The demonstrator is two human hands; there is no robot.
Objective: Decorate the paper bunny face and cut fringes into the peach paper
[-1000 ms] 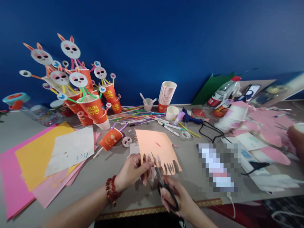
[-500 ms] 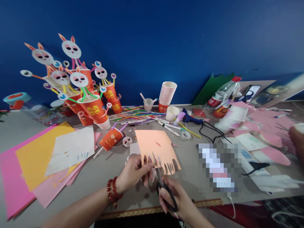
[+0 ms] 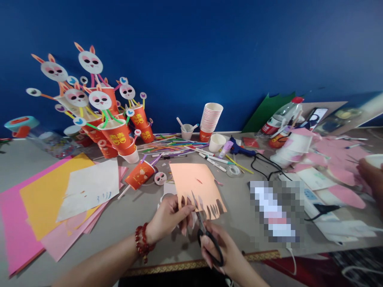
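Observation:
My left hand, with a red bead bracelet on its wrist, pinches the near left edge of a peach paper sheet. That sheet's near edge is cut into several narrow notches. My right hand grips black-handled scissors, their blades pointing up into the sheet's near edge between two notches. Both hands work just above the grey table near its front edge.
Red paper cups with rabbit faces on straws stand at the back left. Pink, yellow and white sheets lie left. Stacked cups, straws, markers, a blue glue gun and tape sit behind. Another person's hand is far right.
The peach sheet has shifted slightly left and the scissors have crept a little further into its edge. The other person's hand at far right has moved slightly.

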